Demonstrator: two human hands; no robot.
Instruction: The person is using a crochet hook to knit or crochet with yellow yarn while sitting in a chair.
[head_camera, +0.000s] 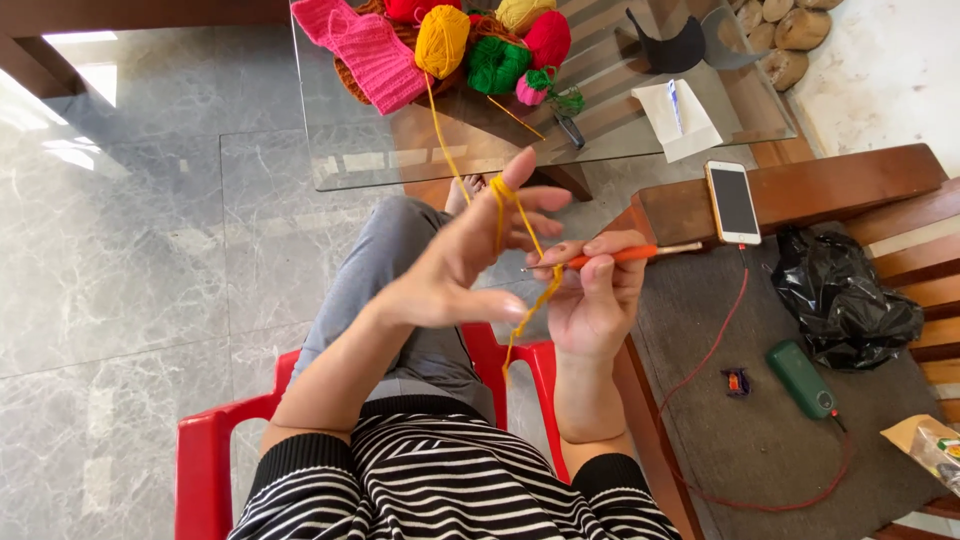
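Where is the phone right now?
The phone lies face up on the wooden bench arm, right of the right hand, just below the glass table.

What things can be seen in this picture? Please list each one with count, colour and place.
yarn balls: several, yellow, green, red, pink; glass table
knitted piece: one, pink; glass table
glass table: one, clear; top
yarn strand: one, yellow; around left fingers
crochet hook: one, orange handle; right hand
phone: one, white; wooden bench arm
bag: one, black; bench
chair: one, red; under person
left hand: one; centre
right hand: one; centre
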